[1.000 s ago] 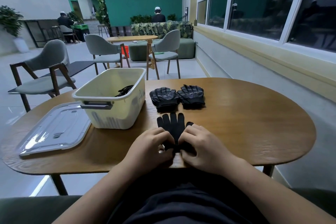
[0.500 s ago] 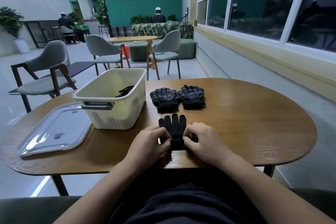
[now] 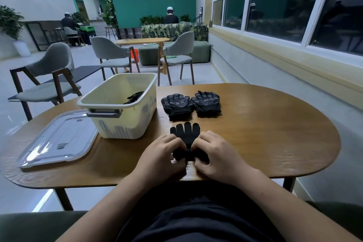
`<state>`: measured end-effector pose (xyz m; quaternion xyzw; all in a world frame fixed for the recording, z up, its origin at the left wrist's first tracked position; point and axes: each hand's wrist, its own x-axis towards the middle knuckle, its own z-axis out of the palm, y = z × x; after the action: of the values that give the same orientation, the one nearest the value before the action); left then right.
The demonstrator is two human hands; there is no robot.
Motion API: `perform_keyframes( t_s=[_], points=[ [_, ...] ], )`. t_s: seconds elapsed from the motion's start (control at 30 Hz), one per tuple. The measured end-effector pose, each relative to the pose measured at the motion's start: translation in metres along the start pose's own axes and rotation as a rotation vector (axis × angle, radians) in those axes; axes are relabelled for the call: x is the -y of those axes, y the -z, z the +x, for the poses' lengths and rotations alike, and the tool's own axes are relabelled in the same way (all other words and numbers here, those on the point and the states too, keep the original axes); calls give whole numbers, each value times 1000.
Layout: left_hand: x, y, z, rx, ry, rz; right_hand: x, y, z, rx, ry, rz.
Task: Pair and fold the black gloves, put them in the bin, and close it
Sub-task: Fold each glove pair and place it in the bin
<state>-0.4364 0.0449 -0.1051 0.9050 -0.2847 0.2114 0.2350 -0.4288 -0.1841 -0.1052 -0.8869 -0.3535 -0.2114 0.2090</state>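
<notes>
- a black knit glove [image 3: 186,133] lies flat on the wooden table [image 3: 265,133] at the near edge, with its fingertips pointing away from the person. whether a second glove lies under it i cannot tell.
- the left hand [image 3: 163,156] sits at the glove's cuff end with fingers curled down, pinching the bunched fabric from the left.
- the right hand [image 3: 219,155] mirrors it on the other side, fingers curled and gripping the same cuff end. the two hands are almost touching over the glove.
- beyond the knit glove, well clear of the hands, two patterned black gloves rest side by side and touching: the left patterned glove [image 3: 176,105] and the right patterned glove [image 3: 206,102], both with fingers folded under and cuffs toward the person.
- the cream plastic bin [image 3: 117,125] stands open just left of those gloves, grey handle on its near end. a dark glove-like item [image 3: 134,97] shows inside against the far right wall.
- the clear lid [image 3: 59,139] lies flat on the table to the left of the bin, its near corner tucked beside the bin's base.
- a grey chair [image 3: 49,76] stands behind the table on the left.
</notes>
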Motion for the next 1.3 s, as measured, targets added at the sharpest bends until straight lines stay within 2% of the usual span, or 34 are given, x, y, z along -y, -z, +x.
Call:
perform_keyframes(
  t_s=[0.33, 0.63, 0.83, 1.0, 1.13, 1.3],
  points=[
    [3, -6, 0, -92, 73, 53, -4, -5, 3, -35, -116, 40],
    [8, -8, 2, -104, 142, 50, -9, -8, 3, -79, -217, 17],
    [4, 0, 1, -66, 36, 23, -6, -5, 0, -94, -77, 33],
    [1, 1, 0, -60, 20, 20, -2, -2, -1, -75, -29, 28],
    [1, 0, 1, -11, 19, 42, 0, -1, 0, -5, -45, -8],
    [4, -2, 2, -26, 37, 43, 0, -2, 0, -26, -71, -14]
  ],
)
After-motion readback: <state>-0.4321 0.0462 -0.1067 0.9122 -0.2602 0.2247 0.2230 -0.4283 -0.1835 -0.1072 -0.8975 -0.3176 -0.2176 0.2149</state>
